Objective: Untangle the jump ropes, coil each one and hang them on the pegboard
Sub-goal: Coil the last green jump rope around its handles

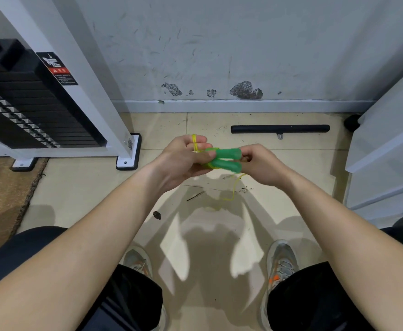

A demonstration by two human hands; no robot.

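Note:
Two green jump rope handles (226, 160) lie side by side in front of me, at about waist height above the tiled floor. My left hand (186, 158) grips their left ends, and yellow rope (195, 142) loops over its fingers. My right hand (259, 163) has its fingers curled at the handles' right ends. A thin strand of the yellow rope (232, 194) hangs down from under my right hand toward the floor. No pegboard is in view.
A white weight machine frame (105, 101) with a black weight stack (28, 108) stands at the left. A black bar (280, 129) lies on the floor by the scuffed wall. White panels (386, 144) rise at the right. My shoes (281, 261) are below.

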